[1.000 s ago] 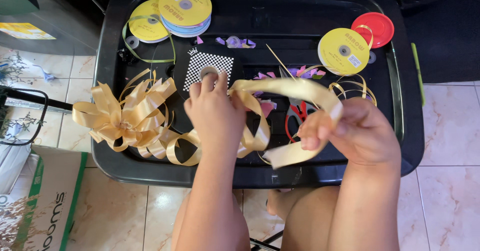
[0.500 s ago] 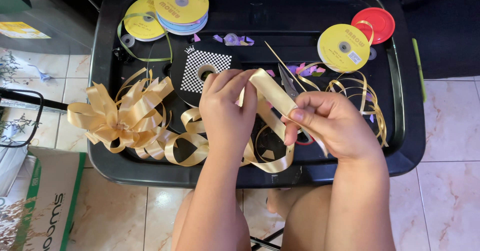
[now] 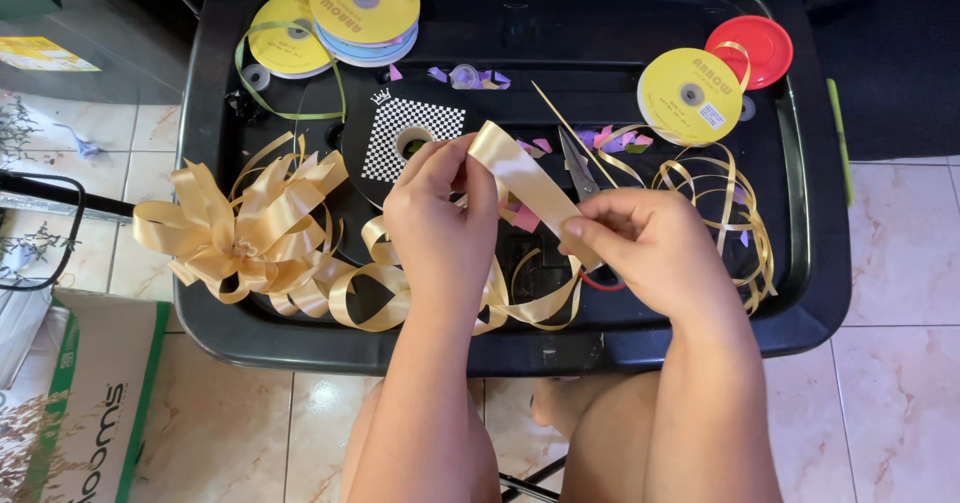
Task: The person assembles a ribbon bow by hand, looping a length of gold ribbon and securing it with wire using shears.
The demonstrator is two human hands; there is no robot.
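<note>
A wide gold satin ribbon (image 3: 520, 178) runs taut between both hands above a black plastic lid (image 3: 810, 293). My left hand (image 3: 440, 223) pinches its upper end. My right hand (image 3: 650, 248) grips its lower end, thumb on top. More of the same ribbon loops loosely (image 3: 380, 298) under my hands. A finished gold bow (image 3: 240, 228) lies at the lid's left edge. Scissors with red handles (image 3: 578, 168) lie partly hidden beneath my right hand.
Yellow ribbon spools (image 3: 365, 3) are stacked at the back left, another yellow spool (image 3: 692, 95) and a red one (image 3: 760, 48) at the back right. A black-and-white checkered roll (image 3: 412, 141) sits mid-lid. Thin gold curling ribbon (image 3: 720, 198) tangles at right. A cardboard box (image 3: 90, 403) stands on the tiled floor.
The hands have drawn closer together. The wide arch of ribbon held a second ago is now a short straight stretch pulled tight between the two hands.
</note>
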